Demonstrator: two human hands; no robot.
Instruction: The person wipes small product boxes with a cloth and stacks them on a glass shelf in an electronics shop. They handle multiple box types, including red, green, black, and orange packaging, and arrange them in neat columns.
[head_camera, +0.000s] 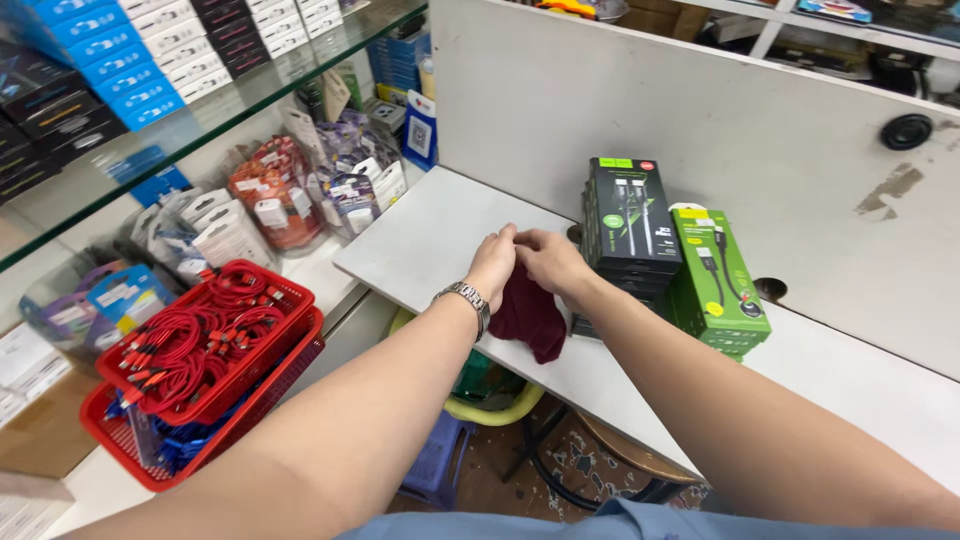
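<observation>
Both my hands meet over a dark red cloth (530, 318) lying on a white desk (430, 235). My left hand (493, 262), with a metal watch on its wrist, pinches the cloth's top edge. My right hand (551, 258) grips the same edge right beside it. The cloth hangs down toward the desk's near edge. Just right of my hands stands a stack of black cable boxes (631, 215), and a stack of green cable boxes (716, 270) sits further right.
A red basket (280, 360) full of red cables sits at the left on a lower counter, with packaged accessories (275, 195) behind it. A glass shelf (150, 140) holds blue and black boxes. A white partition (700, 100) backs the desk. A stool stands below.
</observation>
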